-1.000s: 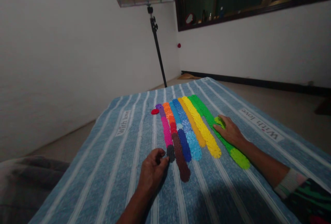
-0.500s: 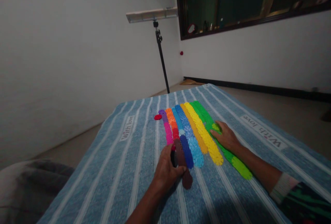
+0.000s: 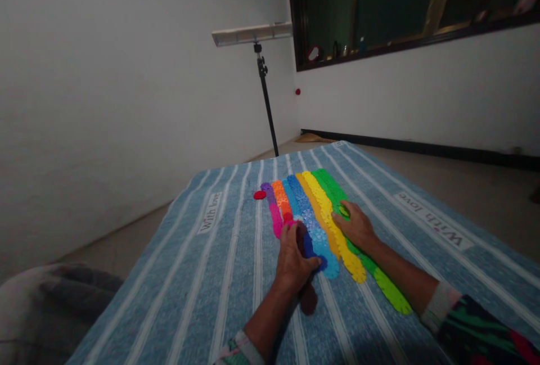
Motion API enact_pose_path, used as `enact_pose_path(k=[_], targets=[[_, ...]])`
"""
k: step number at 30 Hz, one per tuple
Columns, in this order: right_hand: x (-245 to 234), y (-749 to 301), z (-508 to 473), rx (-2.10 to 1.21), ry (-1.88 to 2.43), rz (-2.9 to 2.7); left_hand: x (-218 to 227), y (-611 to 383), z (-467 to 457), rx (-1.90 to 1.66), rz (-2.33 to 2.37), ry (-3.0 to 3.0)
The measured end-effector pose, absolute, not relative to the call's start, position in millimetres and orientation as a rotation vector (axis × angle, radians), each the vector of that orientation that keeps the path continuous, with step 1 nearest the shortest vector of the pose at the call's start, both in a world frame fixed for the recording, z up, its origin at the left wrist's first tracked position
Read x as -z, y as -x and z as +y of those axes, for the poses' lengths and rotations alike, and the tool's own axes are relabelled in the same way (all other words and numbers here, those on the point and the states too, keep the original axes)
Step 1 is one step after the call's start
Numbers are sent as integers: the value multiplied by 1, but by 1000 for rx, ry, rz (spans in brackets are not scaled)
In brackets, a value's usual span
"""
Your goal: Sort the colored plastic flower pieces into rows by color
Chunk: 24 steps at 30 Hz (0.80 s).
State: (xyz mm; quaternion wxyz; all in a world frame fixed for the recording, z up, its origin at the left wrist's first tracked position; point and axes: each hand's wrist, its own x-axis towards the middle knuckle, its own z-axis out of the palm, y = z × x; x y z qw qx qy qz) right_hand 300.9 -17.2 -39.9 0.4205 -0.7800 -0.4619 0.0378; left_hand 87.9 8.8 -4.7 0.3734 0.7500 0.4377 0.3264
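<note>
Risk: L hand (image 3: pixel 295 264) spans brown strip (image 3: pixel 309 299) & navy strip (image 3: pixel 309 248); sideways thumb drag could prob. skew them. R hand (image 3: pixel 356 227) pressing might likewise nudge yellow strip (image 3: pixel 324 206). L fingers arched apart, R half-curled over green strip (image 3: pixel 331 185); can't tell if either grips. Strips: multicol., bumpy-edged, approx. parallel, ctr to lower right of frame, on striped cloth (image 3: pixel 189 280).

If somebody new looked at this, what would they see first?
Probably the bright, many-coloured rows in the middle of the striped blue cloth. Next, maybe the two hands: the left hand at the dark blue row's near end, the right hand by the green and yellow rows. A red oval sits left of the rows' far end.
</note>
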Motion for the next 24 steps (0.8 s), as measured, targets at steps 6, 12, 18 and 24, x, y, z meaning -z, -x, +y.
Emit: enact_pose_path(k=[6, 12, 18, 24], targets=[[28, -278, 7, -299, 1739, -951, 6, -107, 15, -922, 1077, -1783], [8, -261, 44, -538, 1598, -748, 5, -123, 25, -968, 1057, -1582], [-9, -239, 81, -540, 1597, -800, -8, -131, 30, -991, 1022, -1468], [-25, -210, 98, -509, 1556, -1048, -16, -113, 37, -908, 948, -1641]])
